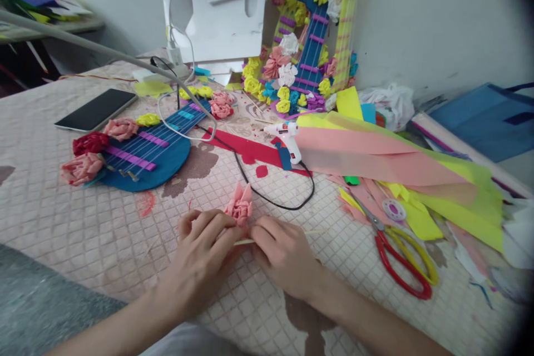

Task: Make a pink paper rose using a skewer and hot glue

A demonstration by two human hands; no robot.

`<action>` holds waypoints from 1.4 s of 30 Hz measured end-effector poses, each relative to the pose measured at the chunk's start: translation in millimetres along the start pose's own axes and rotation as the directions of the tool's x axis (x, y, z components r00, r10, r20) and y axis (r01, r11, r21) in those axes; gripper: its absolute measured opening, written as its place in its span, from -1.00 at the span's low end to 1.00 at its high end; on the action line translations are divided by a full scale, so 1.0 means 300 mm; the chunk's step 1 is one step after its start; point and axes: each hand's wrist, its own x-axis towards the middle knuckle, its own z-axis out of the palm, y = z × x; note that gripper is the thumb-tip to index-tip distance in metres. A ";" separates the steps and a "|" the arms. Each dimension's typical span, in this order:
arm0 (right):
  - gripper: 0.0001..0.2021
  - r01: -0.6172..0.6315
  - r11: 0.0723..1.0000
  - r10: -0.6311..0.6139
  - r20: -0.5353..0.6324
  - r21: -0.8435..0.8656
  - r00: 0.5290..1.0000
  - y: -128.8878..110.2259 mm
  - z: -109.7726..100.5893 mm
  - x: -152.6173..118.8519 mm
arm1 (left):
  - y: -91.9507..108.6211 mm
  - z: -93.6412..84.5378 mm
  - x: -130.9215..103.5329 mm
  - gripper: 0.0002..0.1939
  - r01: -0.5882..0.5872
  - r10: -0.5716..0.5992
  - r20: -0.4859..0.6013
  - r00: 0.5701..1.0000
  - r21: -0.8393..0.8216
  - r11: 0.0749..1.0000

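A pink crepe-paper flower (240, 206) with two pointed tips stands up between my hands. My left hand (208, 242) is closed, its fingertips pinching the flower's lower edge. From the other side my right hand (281, 250) pinches the same lower part, fingers bent and close together. A thin wooden stick (244, 242) crosses the gap between the hands under the flower; which fingers press on it is hidden. Beyond the hands, a white glue gun (287, 139) lies on strips of coloured paper, its black cord (275, 207) looping toward me.
Scissors with red and yellow handles (404, 261) lie at right, near pink and yellow crepe paper (375, 158). A blue paper guitar with flowers (146, 150) and a phone (98, 108) lie at left. More decorated guitars (311, 50) lean against the wall. A white cable (104, 47) crosses the upper left.
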 end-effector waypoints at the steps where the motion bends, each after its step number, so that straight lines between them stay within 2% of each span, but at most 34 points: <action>1: -0.82 -0.002 1.000 0.002 -0.001 0.007 1.000 -0.002 0.000 0.001 | 0.003 0.000 0.000 -0.85 0.002 -0.002 0.000 1.000 0.010 1.000; 11: -0.84 -0.019 1.000 0.019 0.024 0.015 1.000 -0.005 0.002 -0.003 | 0.008 -0.006 0.005 -0.78 -0.017 0.017 -0.005 1.000 0.016 1.000; 14: -0.89 -0.047 0.995 0.045 0.021 0.083 0.999 -0.006 -0.007 0.001 | 0.006 -0.005 0.000 -0.78 0.001 -0.001 -0.002 1.000 -0.006 1.000; 18: -0.84 -0.047 0.986 0.045 0.012 0.158 0.999 -0.006 -0.016 0.000 | 0.004 -0.005 -0.005 -0.81 0.041 -0.040 0.028 0.999 -0.030 0.999; 28: -0.81 -0.052 0.991 0.052 0.003 0.125 0.999 0.002 0.001 -0.009 | 0.010 0.006 -0.006 -0.87 0.072 -0.073 0.010 0.997 0.058 0.996; 36: -0.85 -0.041 0.990 0.039 0.021 0.136 0.999 0.004 0.001 -0.002 | 0.007 0.001 -0.009 -0.86 0.064 -0.064 0.002 0.998 0.040 0.997; 42: -0.89 -0.018 0.998 0.016 0.038 0.057 0.999 -0.002 0.017 -0.001 | 0.008 -0.005 -0.005 -0.88 0.092 -0.090 0.026 0.996 -0.050 0.995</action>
